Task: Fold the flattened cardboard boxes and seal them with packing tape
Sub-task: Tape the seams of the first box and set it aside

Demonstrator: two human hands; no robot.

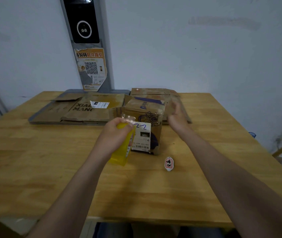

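A wooden bench (50, 160) carries flattened cardboard boxes (78, 112) along its far edge. In front of them, mid-bench, stands a folded box (147, 114). The left hand (114, 133) grips a yellow tape dispenser (121, 152) at the box's near left face. The right hand (177, 115), blurred, is open just right of the box. A small oval tag (169, 163) lies nearer.

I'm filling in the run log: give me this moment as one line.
left hand: grips yellow tape dispenser by folded cardboard box | right hand: open, blurred, right of box | flattened cardboard boxes: behind, unfolded
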